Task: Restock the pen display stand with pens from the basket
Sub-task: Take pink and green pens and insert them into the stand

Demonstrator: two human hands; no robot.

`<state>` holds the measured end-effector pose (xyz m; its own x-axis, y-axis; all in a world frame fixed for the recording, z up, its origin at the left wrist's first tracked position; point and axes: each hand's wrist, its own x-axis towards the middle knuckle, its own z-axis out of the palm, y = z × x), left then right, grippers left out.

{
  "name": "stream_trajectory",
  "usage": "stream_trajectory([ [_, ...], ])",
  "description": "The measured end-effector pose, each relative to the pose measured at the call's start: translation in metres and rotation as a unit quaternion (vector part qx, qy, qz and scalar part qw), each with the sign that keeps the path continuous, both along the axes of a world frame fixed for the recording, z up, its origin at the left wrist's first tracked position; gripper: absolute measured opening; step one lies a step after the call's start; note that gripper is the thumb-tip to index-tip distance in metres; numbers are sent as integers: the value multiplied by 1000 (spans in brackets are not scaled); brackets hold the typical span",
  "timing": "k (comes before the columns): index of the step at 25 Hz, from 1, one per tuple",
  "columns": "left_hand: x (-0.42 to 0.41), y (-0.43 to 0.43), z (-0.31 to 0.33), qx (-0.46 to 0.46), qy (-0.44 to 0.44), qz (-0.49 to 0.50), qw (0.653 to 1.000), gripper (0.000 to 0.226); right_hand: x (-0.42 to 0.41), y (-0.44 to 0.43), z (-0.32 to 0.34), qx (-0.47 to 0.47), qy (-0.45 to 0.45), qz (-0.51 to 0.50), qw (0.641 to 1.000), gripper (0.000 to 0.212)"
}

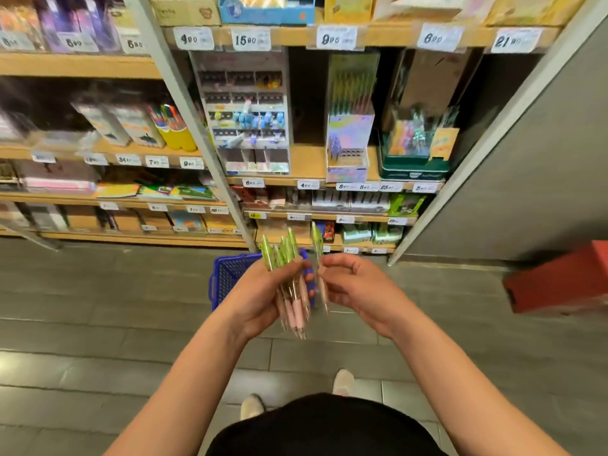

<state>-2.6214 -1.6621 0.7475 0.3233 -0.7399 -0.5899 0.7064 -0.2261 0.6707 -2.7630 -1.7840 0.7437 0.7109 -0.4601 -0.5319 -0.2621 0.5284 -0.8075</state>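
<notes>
Left hand is curled round a bundle of pens, green tops up and pink grips down, near frame centre. Right hand is just beside it, at 3 o'clock of the bundle, pinching a single pen upright between thumb and fingers. Blue basket sits on the floor behind both hands, contents hidden. Pen display stand is on the shelf at 12 o'clock, well apart from the hands, with a few blue-topped pens in its middle rows. Red box is at 3 o'clock.
</notes>
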Motion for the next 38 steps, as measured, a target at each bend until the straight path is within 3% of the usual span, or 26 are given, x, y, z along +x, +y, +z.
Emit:
stream_trajectory([
  [5,-39,-62,6,2,-15,13,1000,21,-33,-59,7,1,-22,5,1000,20],
  [9,-40,-101,7,13,-19,13,1000,39,-40,-96,8,14,-18,-41,999,21],
  [12,-27,-139,5,17,-23,-3,1000,34,-33,-126,6,12,-14,-67,998,20],
  [16,-1,-189,-7,1,-3,-17,1000,26,-12,-162,1,4,-18,-71,997,19],
  [23,76,-276,-46,-16,0,-43,999,43,62,-247,-17,38,-14,-111,993,18],
  [28,128,-339,-83,-24,0,-31,999,33,114,-308,-45,53,-18,-133,989,20],
  [32,149,-380,-98,-50,-31,-30,998,31,138,-348,-59,43,-31,-112,992,25],
  [38,161,-412,-133,-83,-51,13,995,19,160,-396,-97,34,-93,-57,993,12],
])
